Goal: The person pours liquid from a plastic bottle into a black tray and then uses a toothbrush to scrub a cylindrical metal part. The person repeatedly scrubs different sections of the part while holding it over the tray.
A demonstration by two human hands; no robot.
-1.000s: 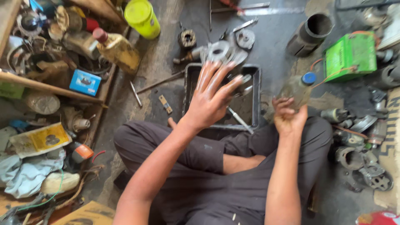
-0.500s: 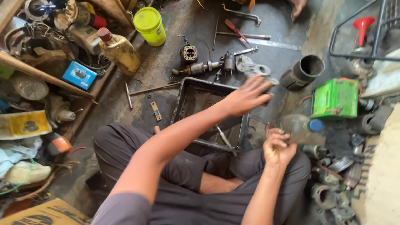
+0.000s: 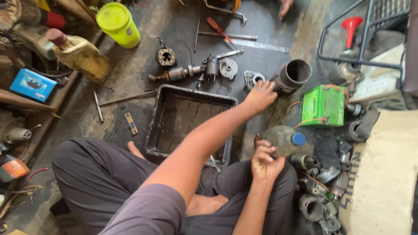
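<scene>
Since the earlier frames the left hand (image 3: pixel 261 95) has been carried out of the black metal tray (image 3: pixel 191 126) and extended past its far right corner, where it now rests, fingers bent, against the dark cylindrical housing (image 3: pixel 292 76) lying on its side on the floor; whether the housing is actually gripped cannot be told. The right hand (image 3: pixel 263 161) has been brought up from the lap and is closed around the lower part of a clear plastic bottle (image 3: pixel 285 141) with a blue cap (image 3: pixel 298 139), held tilted just off the tray's near right corner, beside the green battery (image 3: pixel 323 105).

The bottle is judged light and thin-walled, likely to dent under a hard squeeze and possibly greasy, so it is best held round the body, as it is now. The housing looks like stiff, heavy metal with a smooth, oily outside; a hold over its open rim would be surest.

The concrete floor (image 3: pixel 130 78) is stained dark with oil and crowded with parts: a motor armature (image 3: pixel 178 73) and round covers beyond the tray's far edge, a red-handled screwdriver (image 3: pixel 217 27), a yellow-green tub (image 3: pixel 117 24) and a tan jug (image 3: pixel 80 54) toward the far left. Another person's hand (image 3: pixel 285 6) is seen at the far edge.
</scene>
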